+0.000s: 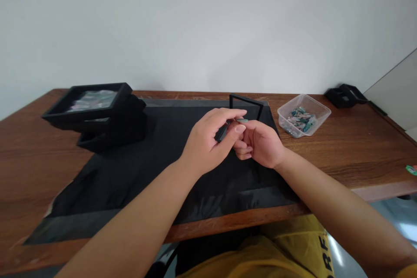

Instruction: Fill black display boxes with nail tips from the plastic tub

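My left hand [210, 139] and my right hand [260, 141] meet over the right part of a black mat [156, 160]. Between their fingertips is a small green piece [242, 120], pinched by my right fingers, with my left fingertips curled close round it. Which left fingers touch it is hard to tell. Just behind the hands a thin black frame [246, 99] stands tilted, its lower part hidden by them. To the right, a clear plastic tub [321, 117] holds several green and pinkish pieces [302, 119].
Black box frames [114, 128] are stacked at the left of the mat, the top one with pale pieces inside. More black frames [345, 95] lie at the back right of the wooden table [355, 152]. A small green object [411, 170] sits at the right edge.
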The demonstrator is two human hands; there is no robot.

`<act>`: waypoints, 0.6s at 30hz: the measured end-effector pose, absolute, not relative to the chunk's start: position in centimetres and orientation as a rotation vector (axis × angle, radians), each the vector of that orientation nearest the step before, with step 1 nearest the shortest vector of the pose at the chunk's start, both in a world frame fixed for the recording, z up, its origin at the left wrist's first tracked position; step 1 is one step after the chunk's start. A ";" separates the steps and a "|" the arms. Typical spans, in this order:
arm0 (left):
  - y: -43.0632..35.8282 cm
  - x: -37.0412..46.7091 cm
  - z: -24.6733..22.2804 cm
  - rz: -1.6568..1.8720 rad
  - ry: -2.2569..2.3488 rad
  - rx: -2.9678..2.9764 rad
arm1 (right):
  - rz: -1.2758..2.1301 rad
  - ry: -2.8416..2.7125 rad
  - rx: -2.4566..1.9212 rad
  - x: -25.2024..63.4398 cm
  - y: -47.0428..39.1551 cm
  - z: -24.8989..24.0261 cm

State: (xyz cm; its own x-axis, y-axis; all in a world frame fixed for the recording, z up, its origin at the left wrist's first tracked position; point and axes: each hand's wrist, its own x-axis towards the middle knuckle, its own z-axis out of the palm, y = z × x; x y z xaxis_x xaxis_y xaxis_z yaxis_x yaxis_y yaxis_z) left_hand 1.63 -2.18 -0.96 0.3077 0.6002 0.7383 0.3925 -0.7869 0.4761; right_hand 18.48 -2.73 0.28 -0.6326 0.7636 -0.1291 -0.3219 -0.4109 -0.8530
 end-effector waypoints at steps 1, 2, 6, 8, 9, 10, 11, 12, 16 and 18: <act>-2.2 1.6 -0.9 1.480 0.913 2.376 | 2.080 -1.097 -0.683 18.5 -2.7 0.3; -2.2 1.6 -0.9 1.483 0.917 2.385 | 2.083 -1.091 -0.690 18.5 -2.7 0.2; -2.2 1.6 -0.7 1.490 0.939 2.399 | 2.084 -1.080 -0.695 18.6 -2.6 0.1; -2.2 1.6 -0.6 1.517 0.917 2.399 | 2.077 -1.099 -0.689 18.6 -2.6 0.1; -2.2 1.6 -0.6 1.533 0.903 2.398 | 2.073 -1.109 -0.687 18.6 -2.6 0.0; -2.3 1.6 -0.6 1.545 0.895 2.395 | 2.072 -1.120 -0.683 18.6 -2.6 0.0; -2.3 1.6 -0.6 1.554 0.896 2.390 | 2.073 -1.129 -0.679 18.6 -2.6 0.0; -2.3 1.7 -0.6 1.562 0.905 2.383 | 2.075 -1.135 -0.675 18.6 -2.6 0.1; -2.4 1.6 -0.6 1.616 0.996 2.354 | 2.083 -1.141 -0.664 18.7 -2.7 0.2; -2.1 1.3 -0.7 1.642 1.064 2.331 | 2.089 -1.147 -0.661 18.7 -2.7 0.2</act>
